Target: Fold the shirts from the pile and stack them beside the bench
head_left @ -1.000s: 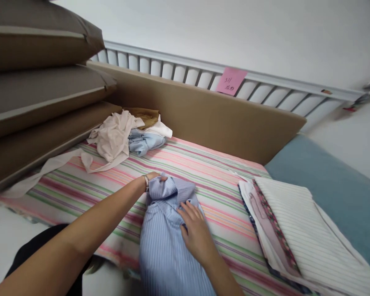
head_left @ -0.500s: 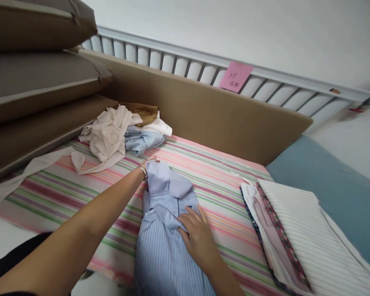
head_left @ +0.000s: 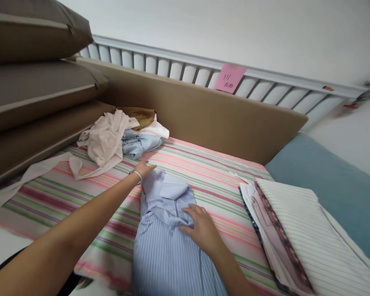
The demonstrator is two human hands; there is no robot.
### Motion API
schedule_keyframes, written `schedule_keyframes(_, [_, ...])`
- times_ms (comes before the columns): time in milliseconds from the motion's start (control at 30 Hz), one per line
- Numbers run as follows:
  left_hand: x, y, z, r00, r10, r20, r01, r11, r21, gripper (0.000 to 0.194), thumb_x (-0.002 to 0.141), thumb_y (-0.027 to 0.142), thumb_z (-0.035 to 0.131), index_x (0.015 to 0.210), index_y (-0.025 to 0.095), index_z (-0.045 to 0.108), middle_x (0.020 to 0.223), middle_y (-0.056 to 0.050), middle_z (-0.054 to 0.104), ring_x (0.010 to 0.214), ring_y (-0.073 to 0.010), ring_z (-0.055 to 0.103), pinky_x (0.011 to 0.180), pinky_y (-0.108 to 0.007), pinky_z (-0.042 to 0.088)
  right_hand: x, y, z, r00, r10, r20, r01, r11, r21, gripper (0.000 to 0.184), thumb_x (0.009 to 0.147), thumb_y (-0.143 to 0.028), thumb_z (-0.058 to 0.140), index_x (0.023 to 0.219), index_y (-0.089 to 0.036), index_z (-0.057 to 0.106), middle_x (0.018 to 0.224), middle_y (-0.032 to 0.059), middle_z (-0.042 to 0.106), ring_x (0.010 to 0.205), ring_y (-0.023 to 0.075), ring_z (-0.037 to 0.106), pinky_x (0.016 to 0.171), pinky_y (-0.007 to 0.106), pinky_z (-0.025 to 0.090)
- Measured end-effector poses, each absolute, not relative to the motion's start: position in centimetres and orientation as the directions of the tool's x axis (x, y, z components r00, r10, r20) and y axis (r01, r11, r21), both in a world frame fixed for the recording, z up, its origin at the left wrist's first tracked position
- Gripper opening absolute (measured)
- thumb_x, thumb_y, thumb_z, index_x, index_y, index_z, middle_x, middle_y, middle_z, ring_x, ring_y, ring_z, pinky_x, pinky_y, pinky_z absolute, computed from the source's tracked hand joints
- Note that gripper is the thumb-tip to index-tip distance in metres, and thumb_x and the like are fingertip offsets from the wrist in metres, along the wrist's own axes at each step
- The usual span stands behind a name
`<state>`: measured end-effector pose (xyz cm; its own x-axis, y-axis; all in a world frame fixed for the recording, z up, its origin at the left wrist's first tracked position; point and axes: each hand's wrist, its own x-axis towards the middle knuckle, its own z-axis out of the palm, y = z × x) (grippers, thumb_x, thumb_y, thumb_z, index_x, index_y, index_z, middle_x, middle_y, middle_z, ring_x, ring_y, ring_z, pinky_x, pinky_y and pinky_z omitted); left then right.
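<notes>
A blue-and-white striped garment point(head_left: 169, 255) with a gathered waist lies lengthwise in front of me, its upper part folded over itself. My left hand point(head_left: 144, 167) is at the garment's far left corner, fingers stretched out and nothing visibly gripped. On the garment's right side, near the waist, rests my right hand point(head_left: 200, 224). Its fingers are apart and slightly curved over the cloth. A striped cloth point(head_left: 216, 191) covers the surface beneath.
At the far left lies a heap of crumpled clothes point(head_left: 105, 137), with a pale strip point(head_left: 43, 172) trailing from it. Folded clothes point(head_left: 311, 222) are stacked at the right. Brown padded packages point(head_left: 43, 82) tower at the left. A brown board point(head_left: 203, 115) stands along the back, below a pink note point(head_left: 230, 78).
My left hand has let go of the garment's far corner, which now lies lower and flatter. The right hand has shifted slightly, its fingers more curved. The view has moved a little.
</notes>
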<state>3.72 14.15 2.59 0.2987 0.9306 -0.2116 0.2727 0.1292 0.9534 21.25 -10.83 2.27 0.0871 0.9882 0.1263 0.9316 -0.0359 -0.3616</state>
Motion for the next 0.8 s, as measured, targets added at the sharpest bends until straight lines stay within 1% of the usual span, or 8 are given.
schedule_keyframes(67, [4.6, 13.4, 3.2, 0.278, 0.959, -0.054, 0.368, -0.055, 0.928, 0.035, 0.056, 0.042, 0.072, 0.078, 0.018, 0.058, 0.104, -0.01, 0.062, 0.115, -0.0296, 0.045, 0.094, -0.034, 0.034, 21.0, -10.8, 2.2, 0.074, 0.989, 0.129, 0.923, -0.019, -0.385, 0.023, 0.07, -0.026, 0.064, 0.093, -0.027, 0.063, 0.096, 0.0035, 0.063, 0.094, 0.0222, 0.054, 0.082, 0.037, 0.042])
schedule_keyframes(133, [5.4, 11.9, 3.4, 0.348, 0.936, 0.048, 0.547, -0.245, 0.8, 0.032, 0.061, 0.049, 0.066, 0.067, 0.018, 0.058, 0.094, -0.012, 0.065, 0.109, -0.0314, 0.049, 0.093, -0.037, 0.034, 20.6, -10.9, 2.0, 0.08, 0.986, 0.143, 0.92, -0.018, -0.392, 0.011, 0.072, -0.022, 0.061, 0.082, -0.025, 0.064, 0.083, 0.0018, 0.063, 0.085, 0.0209, 0.055, 0.077, 0.035, 0.043])
schedule_keyframes(233, [6.5, 9.6, 2.7, 0.454, 0.885, -0.098, 0.714, -0.296, 0.634, 0.04, 0.056, 0.057, 0.065, 0.048, 0.02, 0.052, 0.063, -0.009, 0.063, 0.085, -0.0318, 0.059, 0.077, -0.038, 0.04, 20.4, -11.0, 1.3, 0.102, 0.978, 0.184, 0.91, -0.017, -0.413, 0.014, 0.073, -0.021, 0.06, 0.086, -0.025, 0.064, 0.097, 0.004, 0.063, 0.095, 0.0231, 0.054, 0.083, 0.038, 0.042])
schedule_keyframes(333, [7.3, 8.6, 1.7, 0.441, 0.861, -0.253, 0.741, -0.19, 0.644, 0.038, 0.044, 0.045, 0.075, 0.04, 0.021, 0.046, 0.042, -0.002, 0.051, 0.068, -0.027, 0.059, 0.063, -0.032, 0.041, 21.1, -10.9, 0.5, 0.175, 0.963, 0.203, 0.892, -0.068, -0.447, 0.039, 0.069, -0.024, 0.064, 0.107, -0.023, 0.059, 0.125, 0.0099, 0.051, 0.114, 0.0277, 0.046, 0.094, 0.043, 0.037])
schedule_keyframes(400, [7.7, 8.9, 1.4, 0.442, 0.857, -0.265, 0.725, -0.167, 0.668, 0.035, 0.045, 0.034, 0.075, 0.039, 0.021, 0.044, 0.036, 0.002, 0.045, 0.057, -0.0219, 0.057, 0.057, -0.029, 0.04, 21.7, -10.8, 0.3, 0.204, 0.965, 0.165, 0.87, -0.102, -0.483, 0.046, 0.066, -0.025, 0.066, 0.111, -0.021, 0.057, 0.121, 0.011, 0.054, 0.112, 0.0276, 0.047, 0.094, 0.043, 0.037])
schedule_keyframes(567, [8.7, 10.8, 2.3, 0.461, 0.886, -0.053, 0.602, -0.268, 0.752, 0.022, 0.06, 0.029, 0.066, 0.051, 0.019, 0.049, 0.051, 0.003, 0.053, 0.062, -0.017, 0.056, 0.061, -0.027, 0.042, 22.0, -11.0, 0.9, 0.18, 0.972, 0.154, 0.854, -0.076, -0.515, 0.009, 0.074, -0.02, 0.059, 0.081, -0.025, 0.062, 0.087, 0.002, 0.063, 0.09, 0.0218, 0.055, 0.089, 0.042, 0.038])
schedule_keyframes(700, [10.0, 11.8, 3.5, 0.47, 0.867, 0.164, 0.488, -0.41, 0.771, 0.011, 0.064, 0.027, 0.064, 0.064, 0.018, 0.056, 0.085, -0.003, 0.063, 0.094, -0.0193, 0.055, 0.085, -0.028, 0.04, 20.5, -12.4, 2.2, 0.156, 0.949, 0.274, 0.875, -0.003, -0.485, 0.013, 0.077, -0.015, 0.055, 0.08, -0.026, 0.059, 0.083, -0.0015, 0.062, 0.088, 0.0182, 0.054, 0.102, 0.051, 0.022])
schedule_keyframes(800, [11.1, 12.5, 3.8, 0.498, 0.843, 0.202, 0.445, -0.448, 0.776, 0.01, 0.069, 0.027, 0.06, 0.07, 0.017, 0.059, 0.084, -0.002, 0.064, 0.089, -0.0172, 0.057, 0.084, -0.027, 0.042, 19.2, -14.1, 3.4, 0.115, 0.928, 0.355, 0.873, 0.076, -0.481, 0.017, 0.077, -0.012, 0.054, 0.083, -0.027, 0.059, 0.083, -0.002, 0.061, 0.087, 0.0169, 0.054, 0.104, 0.05, 0.019])
